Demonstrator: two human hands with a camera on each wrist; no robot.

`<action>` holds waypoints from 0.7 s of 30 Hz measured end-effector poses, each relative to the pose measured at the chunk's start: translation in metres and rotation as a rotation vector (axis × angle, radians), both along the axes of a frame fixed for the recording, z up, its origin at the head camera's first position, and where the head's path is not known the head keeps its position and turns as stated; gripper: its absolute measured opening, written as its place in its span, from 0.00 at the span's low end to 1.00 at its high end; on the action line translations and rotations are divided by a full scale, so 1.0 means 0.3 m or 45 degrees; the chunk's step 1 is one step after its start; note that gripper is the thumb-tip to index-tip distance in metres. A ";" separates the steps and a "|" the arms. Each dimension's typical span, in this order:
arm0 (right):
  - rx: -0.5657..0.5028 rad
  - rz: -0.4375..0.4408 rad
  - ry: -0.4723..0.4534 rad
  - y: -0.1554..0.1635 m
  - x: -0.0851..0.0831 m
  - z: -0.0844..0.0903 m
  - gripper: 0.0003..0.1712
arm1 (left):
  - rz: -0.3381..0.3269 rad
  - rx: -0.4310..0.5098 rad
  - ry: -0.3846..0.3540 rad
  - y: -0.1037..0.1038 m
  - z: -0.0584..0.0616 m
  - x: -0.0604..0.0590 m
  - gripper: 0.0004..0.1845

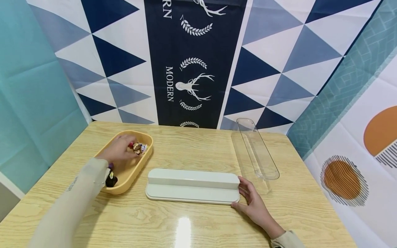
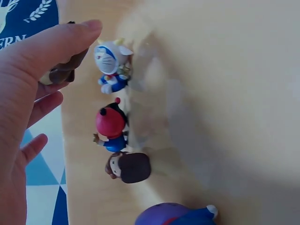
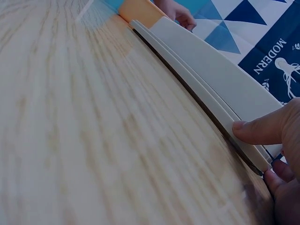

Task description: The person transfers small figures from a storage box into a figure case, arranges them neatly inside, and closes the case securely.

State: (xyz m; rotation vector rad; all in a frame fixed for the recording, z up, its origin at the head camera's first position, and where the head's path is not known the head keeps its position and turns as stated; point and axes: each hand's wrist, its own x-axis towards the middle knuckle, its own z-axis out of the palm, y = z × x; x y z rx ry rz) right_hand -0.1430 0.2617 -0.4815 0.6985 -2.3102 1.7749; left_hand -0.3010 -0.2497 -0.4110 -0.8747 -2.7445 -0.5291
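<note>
My left hand (image 1: 119,150) is inside the yellow tray (image 1: 131,181) at the left. It pinches a small brown figurine (image 2: 74,64), mostly covered by thumb and fingers. Just beyond the thumb are a blue figurine in a white hood (image 2: 110,61), a red-headed figurine (image 2: 111,123) and a dark brown-haired figurine (image 2: 133,167). A purple-headed figurine (image 2: 161,214) shows at that view's bottom edge. My right hand (image 1: 252,205) grips the right end of a white two-step stand (image 1: 192,194), its thumb on the front edge and its fingers round the end.
A clear plastic cover (image 1: 262,151) lies on the wooden table (image 1: 164,227) at the back right. Patterned cloth (image 1: 192,69) hangs behind the table, with more cloth along both sides.
</note>
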 end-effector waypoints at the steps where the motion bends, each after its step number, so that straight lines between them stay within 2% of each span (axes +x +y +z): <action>1: 0.000 0.001 0.001 0.000 0.000 0.000 0.53 | 0.011 0.020 0.011 0.001 0.004 0.002 0.21; 5: -0.001 0.005 0.003 -0.001 0.000 0.003 0.53 | 0.096 0.108 0.018 0.006 0.024 0.015 0.24; 9: 0.001 0.001 0.012 -0.003 -0.001 0.005 0.53 | 0.191 0.194 -0.014 0.017 0.049 0.033 0.25; 12: 0.004 -0.002 0.014 -0.003 0.000 0.005 0.53 | 0.221 0.249 -0.028 0.023 0.066 0.047 0.28; 16: 0.001 0.001 0.013 -0.003 0.000 0.003 0.53 | 0.211 0.263 -0.005 0.025 0.076 0.056 0.35; 18: -0.002 0.007 0.021 -0.003 0.000 0.003 0.53 | 0.184 0.253 0.041 0.026 0.077 0.059 0.36; 21: -0.006 0.011 0.018 -0.003 0.000 0.002 0.53 | 0.126 0.264 0.147 0.031 0.077 0.060 0.33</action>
